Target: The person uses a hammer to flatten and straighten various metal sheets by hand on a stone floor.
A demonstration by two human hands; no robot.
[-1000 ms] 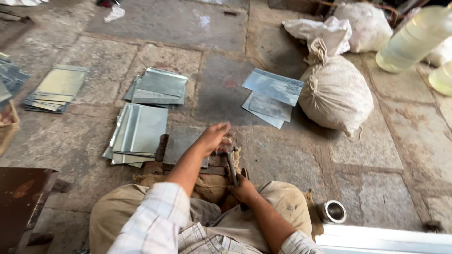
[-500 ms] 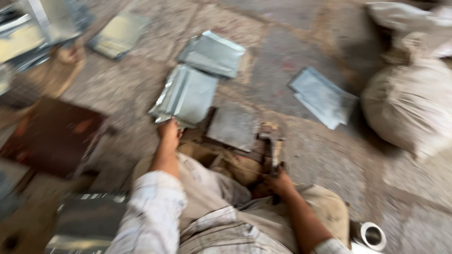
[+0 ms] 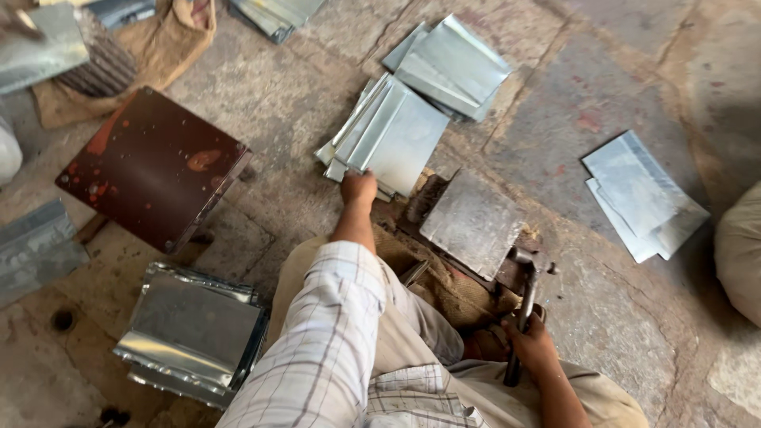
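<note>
Our left hand (image 3: pixel 358 188) reaches forward and rests its fingers on the near edge of a stack of shiny metal sheets (image 3: pixel 392 135) lying on the stone floor (image 3: pixel 269 103); the fingertips are hidden under the back of the hand, so we cannot tell whether they pinch a sheet or only touch it. Our right hand (image 3: pixel 529 346) is closed around the dark handle of a hammer (image 3: pixel 523 305), whose head points up toward a flat grey metal plate (image 3: pixel 473 223) just in front of our knees. That plate sits on a dark, rusty block, most of it covered by the plate and by cloth, so its shape is hard to make out. Beyond the stack lies a second pile of folded sheets (image 3: pixel 454 65), touching the first at one corner. Well apart to the right, a smaller pair of sheets (image 3: pixel 640 194) lies flat, and a pale sack (image 3: pixel 741 254) is cut off by the right edge. To the left stands a dark red-brown square slab (image 3: pixel 154 166) with orange stains, and below it a box-like bundle of bright sheets (image 3: pixel 194 333) is partly hidden by our checked sleeve (image 3: pixel 325 341). At the top left, a brown sack (image 3: pixel 162 43) and more sheets run out of view, too cropped to read clearly.
</note>
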